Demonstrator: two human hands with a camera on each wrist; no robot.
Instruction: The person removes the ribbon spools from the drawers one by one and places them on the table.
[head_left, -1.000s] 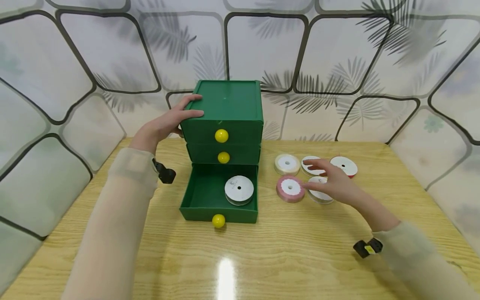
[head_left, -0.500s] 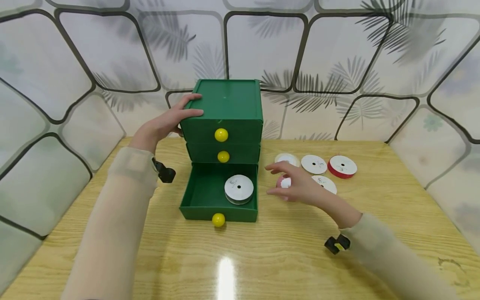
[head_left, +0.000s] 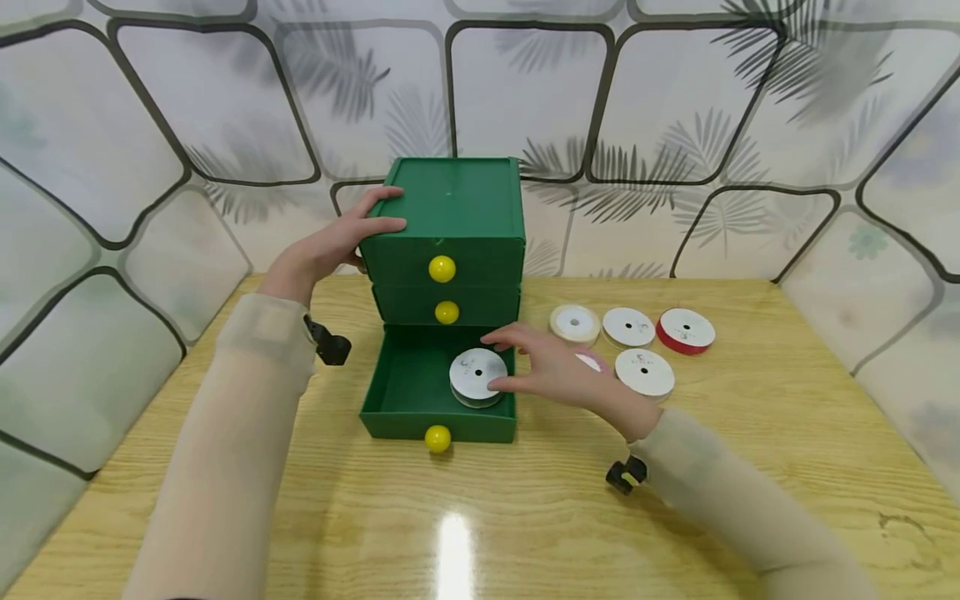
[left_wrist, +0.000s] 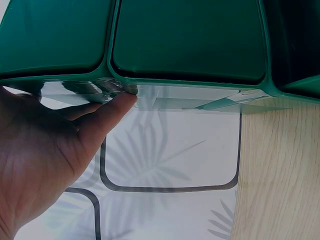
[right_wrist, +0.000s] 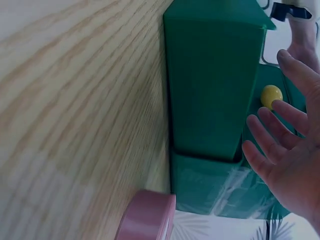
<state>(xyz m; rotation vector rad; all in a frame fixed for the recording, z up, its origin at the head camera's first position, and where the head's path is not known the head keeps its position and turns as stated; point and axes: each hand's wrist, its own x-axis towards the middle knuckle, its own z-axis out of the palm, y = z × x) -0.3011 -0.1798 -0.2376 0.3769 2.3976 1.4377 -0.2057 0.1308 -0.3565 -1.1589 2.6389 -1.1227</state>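
A green three-drawer cabinet (head_left: pixel 450 200) with yellow ball knobs stands on the table, its bottom drawer (head_left: pixel 405 375) pulled out. In that drawer, at the right, lies a white ribbon spool (head_left: pixel 474 372). My left hand (head_left: pixel 326 250) rests on the cabinet's upper left edge, two fingers extended over the top; the left wrist view shows a digit (left_wrist: pixel 112 112) against the side. Over the drawer's right wall my right hand (head_left: pixel 558 367) hovers with fingers spread, fingertips by the spool; whether they touch it I cannot tell. In the right wrist view the palm (right_wrist: pixel 297 175) holds nothing.
Right of the cabinet several ribbon spools lie flat: a cream one (head_left: pixel 574 323), a white one (head_left: pixel 628 327), a red-edged one (head_left: pixel 686 330), another white one (head_left: pixel 645 372) and a pink one (head_left: pixel 592 360) partly hidden by my right hand. A patterned wall (head_left: pixel 600 108) stands behind.
My right hand has moved left from above the loose spools to the open drawer, carrying nothing. The left hand, the cabinet and the spools stay in place.
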